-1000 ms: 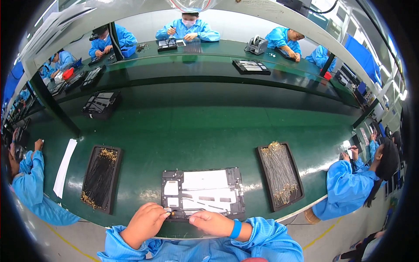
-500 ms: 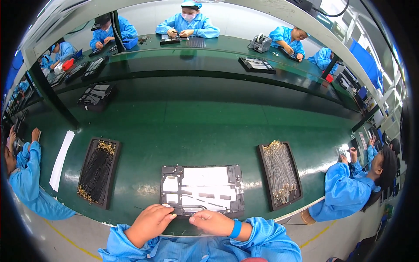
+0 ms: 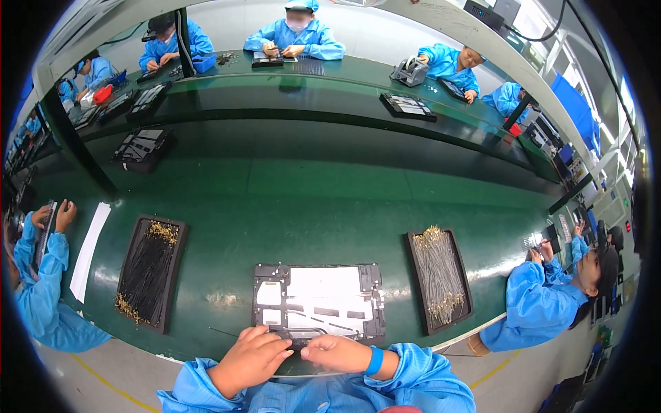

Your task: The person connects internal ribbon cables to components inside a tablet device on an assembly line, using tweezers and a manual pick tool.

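The left hand bends over the device's near left corner, a thin dark cable jutting beside it; the right hand is curled at the near side. Whether either grips anything cannot be told. The opened flat device lies midway along the counter's near edge, between a black-cable tray leftward and a grey-cable tray rightward.
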`<state>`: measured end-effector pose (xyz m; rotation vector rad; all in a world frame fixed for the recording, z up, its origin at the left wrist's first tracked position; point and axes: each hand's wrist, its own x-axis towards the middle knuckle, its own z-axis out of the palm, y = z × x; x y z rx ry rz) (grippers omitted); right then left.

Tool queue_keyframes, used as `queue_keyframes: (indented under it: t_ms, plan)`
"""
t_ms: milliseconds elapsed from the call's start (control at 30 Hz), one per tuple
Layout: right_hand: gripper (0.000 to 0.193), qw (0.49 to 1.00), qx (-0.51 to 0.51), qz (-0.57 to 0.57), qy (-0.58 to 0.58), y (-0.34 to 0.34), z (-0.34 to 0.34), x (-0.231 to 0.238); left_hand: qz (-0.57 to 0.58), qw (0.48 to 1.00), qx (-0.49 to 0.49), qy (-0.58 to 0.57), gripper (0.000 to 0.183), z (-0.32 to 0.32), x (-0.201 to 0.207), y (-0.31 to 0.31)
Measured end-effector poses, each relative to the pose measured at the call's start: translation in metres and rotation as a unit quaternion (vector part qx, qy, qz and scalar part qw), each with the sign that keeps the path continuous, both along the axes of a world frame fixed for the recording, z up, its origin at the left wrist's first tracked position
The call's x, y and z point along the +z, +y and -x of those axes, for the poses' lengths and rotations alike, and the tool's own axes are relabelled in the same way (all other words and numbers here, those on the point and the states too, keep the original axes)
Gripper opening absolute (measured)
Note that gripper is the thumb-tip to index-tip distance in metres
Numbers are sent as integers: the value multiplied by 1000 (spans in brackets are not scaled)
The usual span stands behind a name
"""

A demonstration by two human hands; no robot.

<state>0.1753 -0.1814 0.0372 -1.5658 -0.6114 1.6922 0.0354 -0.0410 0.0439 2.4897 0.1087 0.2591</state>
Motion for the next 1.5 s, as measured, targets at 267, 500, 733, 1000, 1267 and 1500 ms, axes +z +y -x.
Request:
queue_keyframes:
  t_ms: [267, 500, 733, 1000, 1267, 1500]
  plan:
    - [31, 994, -6, -20, 103, 3, -1, -12, -27, 998, -23, -42, 21, -1, -9, -6]
    - [32, 989, -76, 4, 125, -2, 9, -8, -19, 997, 35, -70, 16, 10, -10, -15]
    - [53, 888, -384, -140, 211, -9, -3, 4, -66, 983, 150, -87, 18, 8, -21, -12]
    - [54, 874, -448, -176, 62, 8, -9, 3, -106, 980, 154, -61, 22, 0, -30, -16]
    - [42, 851, -365, -310, -217, 1, 20, -28, -146, 982, 121, -27, 22, -1, -30, -29]
    - [35, 798, -317, -390, -333, 2, 19, -46, -159, 978, 130, -18, 21, -4, -30, -32]
